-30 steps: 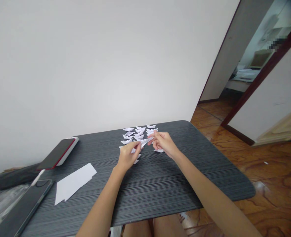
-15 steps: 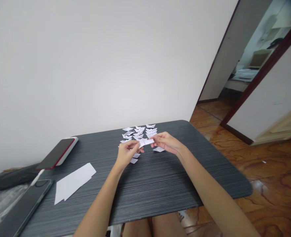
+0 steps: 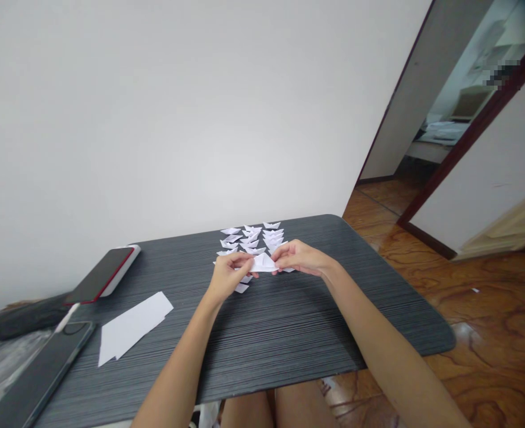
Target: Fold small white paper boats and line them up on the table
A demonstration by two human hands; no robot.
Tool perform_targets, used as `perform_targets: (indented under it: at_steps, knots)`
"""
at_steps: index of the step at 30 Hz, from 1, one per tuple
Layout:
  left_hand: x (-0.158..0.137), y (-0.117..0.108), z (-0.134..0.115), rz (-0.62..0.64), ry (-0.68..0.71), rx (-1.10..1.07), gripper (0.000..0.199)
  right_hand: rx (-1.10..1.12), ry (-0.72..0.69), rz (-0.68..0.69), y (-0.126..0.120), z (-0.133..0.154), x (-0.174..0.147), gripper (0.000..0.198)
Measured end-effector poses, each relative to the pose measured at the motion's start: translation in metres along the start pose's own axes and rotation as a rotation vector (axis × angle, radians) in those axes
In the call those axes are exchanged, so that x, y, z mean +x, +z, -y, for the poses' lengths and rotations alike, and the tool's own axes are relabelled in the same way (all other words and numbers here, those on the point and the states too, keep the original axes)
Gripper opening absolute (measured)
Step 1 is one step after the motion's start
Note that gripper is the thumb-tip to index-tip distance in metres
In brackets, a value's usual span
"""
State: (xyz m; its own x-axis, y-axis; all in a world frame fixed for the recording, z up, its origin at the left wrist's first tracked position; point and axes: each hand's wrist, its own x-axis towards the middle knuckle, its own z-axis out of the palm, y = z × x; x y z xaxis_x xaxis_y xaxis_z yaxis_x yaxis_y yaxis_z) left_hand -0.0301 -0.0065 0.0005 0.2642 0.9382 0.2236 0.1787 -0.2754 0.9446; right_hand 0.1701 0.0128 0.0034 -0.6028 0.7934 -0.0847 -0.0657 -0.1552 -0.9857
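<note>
Dark desk [image 3: 280, 339] against a pale wall [image 3: 191, 119], your left hand [image 3: 229, 276] and right hand [image 3: 304, 258] pinching opposite ends of one folded paper [image 3: 263, 263], paper boats [image 3: 250, 244] clustered nearby, white sheets [image 3: 132, 327] to your left

No readable text, brands, numbers, signs

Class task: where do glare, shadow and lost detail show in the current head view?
Head view: glare whitens a patch of the wooden floor; head view: soft shadow darkens the tabletop near the right forearm; head view: the paper boat looks soft, its finest creases unreadable; head view: pixelation covers a spot by the door frame.
</note>
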Motion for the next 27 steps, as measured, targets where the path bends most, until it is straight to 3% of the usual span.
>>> perform_targets:
  at_steps: [7, 10, 16, 23, 27]
  knots:
    - [-0.001, 0.002, 0.003, 0.061, 0.101, 0.018, 0.014, -0.141, 0.023, -0.123, 0.006, 0.000, 0.002, 0.009]
    - [-0.002, 0.000, 0.000, 0.060, 0.104, 0.031, 0.016, -0.121, -0.057, -0.161, 0.007, -0.001, 0.003, 0.012]
    - [-0.003, -0.005, -0.005, 0.131, 0.132, -0.177, 0.024, -0.089, -0.216, -0.188, 0.005, 0.001, 0.003, 0.015]
    - [0.001, 0.006, -0.002, -0.127, 0.127, -0.124, 0.015, -0.037, -0.261, -0.156, 0.005, -0.001, 0.006, 0.025]
    - [0.001, 0.011, 0.003, -0.200, 0.126, -0.122, 0.020, -0.051, -0.335, -0.306, 0.013, -0.007, 0.012, 0.021]
